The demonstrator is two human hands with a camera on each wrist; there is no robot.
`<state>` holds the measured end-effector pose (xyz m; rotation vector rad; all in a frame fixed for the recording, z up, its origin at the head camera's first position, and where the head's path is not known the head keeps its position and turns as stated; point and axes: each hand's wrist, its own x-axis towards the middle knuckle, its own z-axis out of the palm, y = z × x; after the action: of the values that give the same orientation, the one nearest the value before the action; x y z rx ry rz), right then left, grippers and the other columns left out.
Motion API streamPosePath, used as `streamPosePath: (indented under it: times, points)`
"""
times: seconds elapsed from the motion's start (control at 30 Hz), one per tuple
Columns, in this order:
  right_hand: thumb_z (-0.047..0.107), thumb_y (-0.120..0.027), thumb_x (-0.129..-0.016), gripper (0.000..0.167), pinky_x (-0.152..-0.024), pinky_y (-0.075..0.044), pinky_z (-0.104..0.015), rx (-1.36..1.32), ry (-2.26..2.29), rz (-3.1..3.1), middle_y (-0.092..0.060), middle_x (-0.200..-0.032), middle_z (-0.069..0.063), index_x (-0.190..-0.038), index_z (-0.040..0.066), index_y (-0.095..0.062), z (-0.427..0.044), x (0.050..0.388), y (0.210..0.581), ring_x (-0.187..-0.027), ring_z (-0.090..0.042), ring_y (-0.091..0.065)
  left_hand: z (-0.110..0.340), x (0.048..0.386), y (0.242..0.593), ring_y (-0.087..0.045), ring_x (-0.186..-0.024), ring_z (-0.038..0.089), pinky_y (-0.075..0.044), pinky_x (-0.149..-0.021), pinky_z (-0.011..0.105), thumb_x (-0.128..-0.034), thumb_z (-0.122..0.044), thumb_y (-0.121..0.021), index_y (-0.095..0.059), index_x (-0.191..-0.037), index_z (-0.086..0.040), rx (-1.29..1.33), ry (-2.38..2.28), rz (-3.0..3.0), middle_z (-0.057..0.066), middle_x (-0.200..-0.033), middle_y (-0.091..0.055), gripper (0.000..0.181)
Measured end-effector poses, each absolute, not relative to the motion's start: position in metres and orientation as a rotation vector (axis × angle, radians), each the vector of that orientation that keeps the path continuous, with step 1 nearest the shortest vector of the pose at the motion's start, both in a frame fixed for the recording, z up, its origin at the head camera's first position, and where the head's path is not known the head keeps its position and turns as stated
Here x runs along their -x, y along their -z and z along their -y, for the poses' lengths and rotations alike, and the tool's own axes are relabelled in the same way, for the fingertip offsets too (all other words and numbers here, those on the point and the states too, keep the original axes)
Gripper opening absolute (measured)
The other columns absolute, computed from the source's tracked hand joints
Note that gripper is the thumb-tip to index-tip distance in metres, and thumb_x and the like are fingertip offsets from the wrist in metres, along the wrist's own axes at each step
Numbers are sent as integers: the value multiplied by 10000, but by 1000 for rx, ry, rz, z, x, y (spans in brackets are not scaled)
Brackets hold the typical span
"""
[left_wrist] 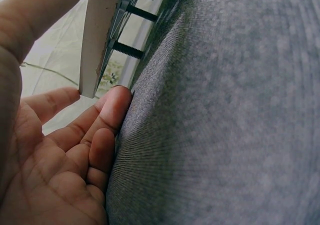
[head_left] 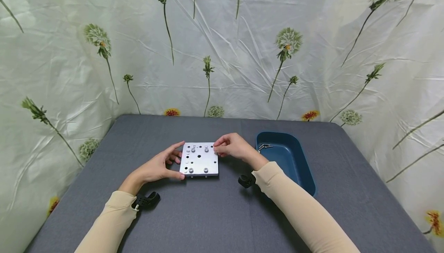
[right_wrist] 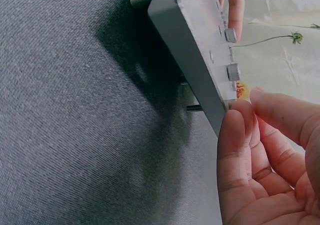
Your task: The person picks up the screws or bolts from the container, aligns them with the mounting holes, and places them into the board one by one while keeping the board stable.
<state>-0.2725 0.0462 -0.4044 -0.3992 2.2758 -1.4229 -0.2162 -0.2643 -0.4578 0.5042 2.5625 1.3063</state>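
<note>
A silver metal plate (head_left: 199,162) with holes and several bolts (head_left: 206,170) through it stands raised over the cloth. Bolt shanks (left_wrist: 128,50) stick out underneath in the left wrist view. My left hand (head_left: 157,166) holds the plate's left edge, thumb at the near corner and index finger at the far one; its other fingers curl by the cloth. At the far right corner my right hand (head_left: 236,147) has thumb and fingertips together, pinching what looks like a small bolt (right_wrist: 230,104), mostly hidden by the fingers.
A blue tray (head_left: 305,168) stands right of the plate, partly behind the right forearm, with a few small metal pieces (head_left: 265,146) at its far left. Grey cloth (head_left: 208,222) covers the table. A flower-print curtain (head_left: 236,71) hangs behind it.
</note>
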Motion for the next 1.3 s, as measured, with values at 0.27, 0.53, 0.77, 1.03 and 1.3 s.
streamPosePath:
  times: [0.27,0.53,0.77,1.03,1.3]
  points:
    - [105,-746,-1013,188,-901,-636,-451,401,1405,-2279,-776,-998,-153,-1147,-26,-753,-51,275,400,-868,-238,-749,264,216,458,-583,-1161,227,-424,-1013,434,-796,-284,-977,-249,-1709,-108,-505,-1295,-2571,164,-1416,-591,1180]
    - [131,-734,-1025,214,-950,-617,-488,419,1401,-2272,-756,-1090,-249,-1183,-13,-750,-60,275,391,-1021,-395,-750,265,215,459,-586,-1154,223,-425,-1014,436,-798,-284,-975,-249,-1710,-116,-497,-1290,-2574,164,-1418,-595,1178]
    - [147,-720,-1040,244,-978,-602,-513,443,1393,-2281,-764,-1081,-227,-1218,-20,-742,-70,277,385,-1083,-448,-733,265,215,458,-588,-1149,222,-424,-1013,437,-790,-285,-980,-258,-1707,-107,-495,-1296,-2577,164,-1410,-600,1180]
    - [142,-711,-1044,316,-1015,-587,-542,450,1418,-2274,-739,-1166,-296,-1279,-70,-704,-83,278,378,-1135,-482,-709,264,215,457,-587,-1150,220,-426,-1019,440,-793,-288,-978,-255,-1707,-101,-495,-1293,-2576,163,-1413,-598,1180]
    - [158,-706,-1050,296,-1024,-580,-557,454,1428,-2305,-739,-1178,-284,-1272,-38,-713,-95,278,373,-1136,-469,-712,263,215,456,-583,-1150,222,-428,-1025,446,-796,-287,-977,-254,-1708,-105,-498,-1293,-2573,160,-1422,-600,1178]
